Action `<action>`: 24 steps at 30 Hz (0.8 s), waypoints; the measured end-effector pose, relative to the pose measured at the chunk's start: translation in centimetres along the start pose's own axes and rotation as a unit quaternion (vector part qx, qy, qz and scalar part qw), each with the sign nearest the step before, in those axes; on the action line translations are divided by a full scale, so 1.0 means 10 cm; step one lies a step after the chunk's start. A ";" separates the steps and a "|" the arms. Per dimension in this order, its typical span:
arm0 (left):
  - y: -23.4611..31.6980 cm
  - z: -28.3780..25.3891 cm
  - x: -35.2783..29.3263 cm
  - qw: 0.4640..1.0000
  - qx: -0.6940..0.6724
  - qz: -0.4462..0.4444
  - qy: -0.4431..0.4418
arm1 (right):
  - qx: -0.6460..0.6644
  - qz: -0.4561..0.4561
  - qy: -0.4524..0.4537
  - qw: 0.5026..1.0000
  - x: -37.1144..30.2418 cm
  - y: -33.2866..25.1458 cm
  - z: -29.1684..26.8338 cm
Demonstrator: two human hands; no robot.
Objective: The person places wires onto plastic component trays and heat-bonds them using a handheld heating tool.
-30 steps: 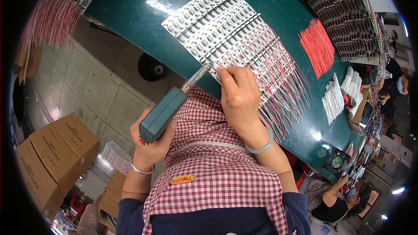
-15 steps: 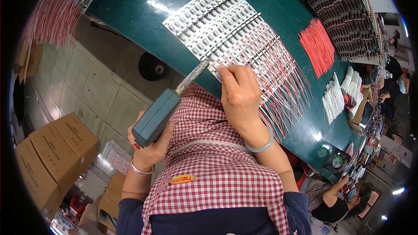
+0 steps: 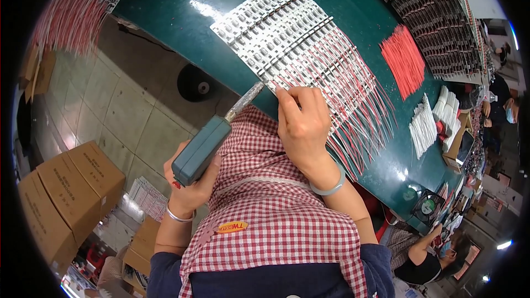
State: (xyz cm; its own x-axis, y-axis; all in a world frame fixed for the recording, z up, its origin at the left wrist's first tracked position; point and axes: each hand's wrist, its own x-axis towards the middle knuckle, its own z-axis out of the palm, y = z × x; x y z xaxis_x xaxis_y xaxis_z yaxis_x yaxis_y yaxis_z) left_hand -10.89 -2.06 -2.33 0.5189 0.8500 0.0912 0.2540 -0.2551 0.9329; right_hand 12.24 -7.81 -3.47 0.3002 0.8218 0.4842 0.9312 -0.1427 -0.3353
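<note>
Across a green table (image 3: 182, 16), seen from the head camera, lies a white slotted panel (image 3: 270, 14) in rows, with red and white wires (image 3: 367, 116) fanning off its right side. The left hand (image 3: 193, 185) is wrapped around a dark green tool (image 3: 201, 149), whose metal tip meets the panel's near edge. Just beside the tip, the right hand (image 3: 303, 127) has its thumb and forefinger drawn together at that edge; whether they pinch a wire cannot be told. At the table's right, an open cardboard box (image 3: 452, 161) holds something dark. On the lower left, brown cartons (image 3: 83, 187) stand beside an open carton (image 3: 144, 237) with unclear contents. Compared with the previous frame, the tool tip and right fingertips sit slightly lower in view.
</note>
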 end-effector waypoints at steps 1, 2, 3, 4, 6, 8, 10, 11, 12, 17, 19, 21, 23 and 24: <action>-0.01 0.00 -0.01 1.000 -0.012 -0.007 -0.001 | 0.001 -0.004 -0.002 1.000 -0.01 0.01 0.01; -0.01 0.00 0.00 1.000 -0.012 -0.006 -0.001 | 0.002 -0.009 -0.004 1.000 -0.01 0.01 0.02; -0.01 0.01 0.00 1.000 -0.006 -0.002 -0.002 | 0.002 -0.009 -0.004 1.000 -0.01 0.01 0.02; -0.01 0.01 0.00 1.000 0.001 0.003 -0.004 | 0.002 -0.011 -0.005 1.000 -0.01 0.00 0.02; -0.02 0.01 0.00 1.000 -0.005 0.000 -0.002 | 0.003 -0.012 -0.006 1.000 -0.01 -0.01 0.02; -0.01 0.01 0.00 1.000 -0.011 -0.003 -0.001 | -0.002 -0.006 -0.011 1.000 -0.02 -0.01 0.03; 0.01 0.02 0.01 1.000 -0.009 -0.010 0.000 | -0.002 -0.005 -0.010 1.000 -0.02 -0.02 0.03; 0.01 0.02 0.01 1.000 -0.009 -0.010 0.000 | -0.002 -0.003 -0.010 1.000 -0.02 -0.03 0.02; 0.00 0.02 0.00 1.000 -0.011 -0.017 0.001 | -0.002 -0.003 -0.010 1.000 -0.02 -0.04 0.02; 0.01 -0.01 -0.02 0.999 -0.010 -0.040 -0.007 | -0.009 0.005 -0.017 1.000 -0.02 -0.05 0.02; -0.08 -0.02 -0.10 0.998 -0.026 -0.052 0.011 | -0.008 0.005 -0.017 1.000 -0.03 -0.06 0.03; -0.13 -0.03 -0.18 0.996 -0.046 -0.079 0.018 | -0.007 0.005 -0.018 1.000 -0.04 -0.06 0.04; -0.16 -0.04 -0.21 0.992 -0.067 -0.105 0.026 | -0.007 0.005 -0.017 1.000 -0.02 -0.06 0.03; -0.16 -0.04 -0.22 0.990 -0.072 -0.115 0.029 | -0.007 0.005 -0.017 1.000 -0.02 -0.06 0.04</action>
State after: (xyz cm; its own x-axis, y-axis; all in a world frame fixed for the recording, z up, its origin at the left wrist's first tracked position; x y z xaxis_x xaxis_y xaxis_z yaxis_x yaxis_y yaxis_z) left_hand -12.82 -3.32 -3.91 0.4121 0.9040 -0.1137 0.2383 0.0135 0.9711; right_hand 11.55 -7.71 -3.69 0.3028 0.8382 0.4535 0.9310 -0.1585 -0.3288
